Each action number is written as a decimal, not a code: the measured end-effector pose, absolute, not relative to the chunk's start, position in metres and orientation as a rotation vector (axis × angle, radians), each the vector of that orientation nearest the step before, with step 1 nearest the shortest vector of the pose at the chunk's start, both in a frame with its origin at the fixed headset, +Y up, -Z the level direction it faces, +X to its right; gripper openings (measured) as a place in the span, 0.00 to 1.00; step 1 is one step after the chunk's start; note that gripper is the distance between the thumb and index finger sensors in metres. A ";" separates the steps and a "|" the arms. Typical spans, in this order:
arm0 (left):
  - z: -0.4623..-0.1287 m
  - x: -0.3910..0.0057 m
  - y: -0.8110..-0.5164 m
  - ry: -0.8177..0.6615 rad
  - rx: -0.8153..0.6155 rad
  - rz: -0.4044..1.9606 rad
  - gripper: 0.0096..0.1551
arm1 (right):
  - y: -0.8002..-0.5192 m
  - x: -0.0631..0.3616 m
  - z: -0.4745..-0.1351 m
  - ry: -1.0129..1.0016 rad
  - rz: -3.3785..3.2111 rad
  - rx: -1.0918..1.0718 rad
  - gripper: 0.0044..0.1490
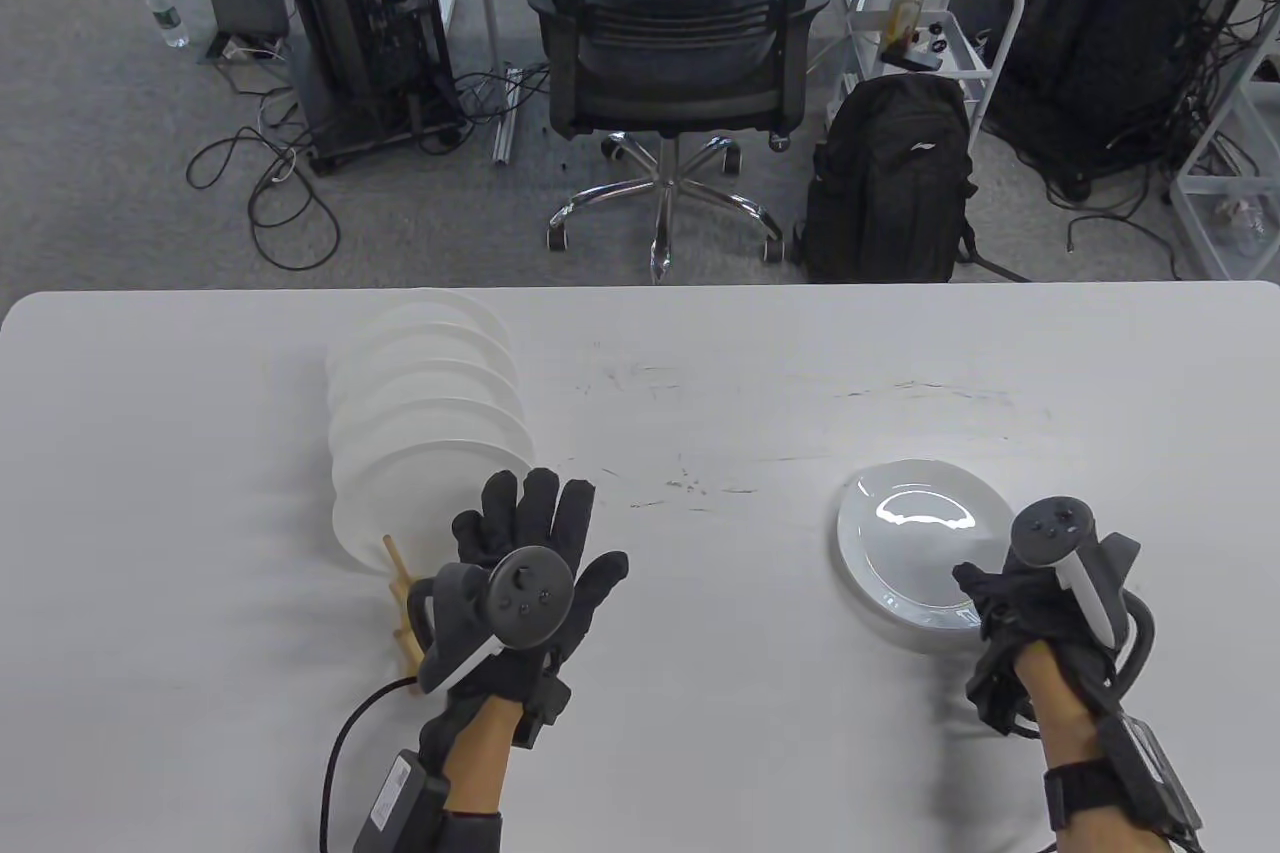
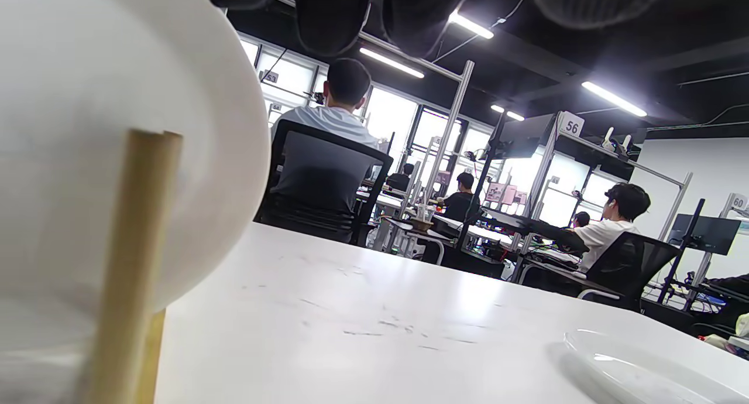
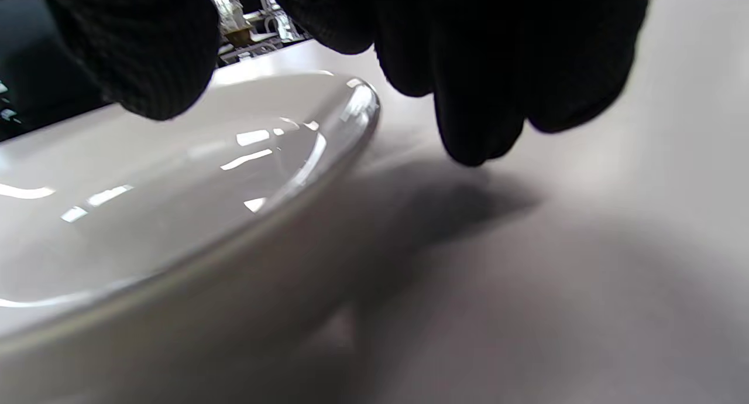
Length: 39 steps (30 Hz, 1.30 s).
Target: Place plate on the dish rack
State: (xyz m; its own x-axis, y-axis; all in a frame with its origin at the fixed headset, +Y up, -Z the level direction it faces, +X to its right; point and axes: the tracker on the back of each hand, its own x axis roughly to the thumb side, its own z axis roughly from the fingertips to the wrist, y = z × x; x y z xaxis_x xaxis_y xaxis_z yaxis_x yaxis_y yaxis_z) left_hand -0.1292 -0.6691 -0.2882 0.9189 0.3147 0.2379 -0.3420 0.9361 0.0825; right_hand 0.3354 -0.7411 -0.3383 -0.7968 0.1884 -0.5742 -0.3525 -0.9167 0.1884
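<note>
A white plate lies flat on the white table at the right. It fills the left of the right wrist view and shows low right in the left wrist view. My right hand is at its near right rim, with the thumb over the plate and the fingers just outside the rim, above the table. A wooden dish rack at the left holds several upright white plates. My left hand is open beside the rack, fingers spread, holding nothing.
A rack peg and the nearest racked plate stand close to the left wrist camera. Beyond the table's far edge are an office chair and a black backpack.
</note>
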 end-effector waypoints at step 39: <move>-0.281 -0.106 -0.672 -0.363 -0.036 0.995 0.57 | -0.675 0.249 -0.297 -0.136 1.636 0.075 0.39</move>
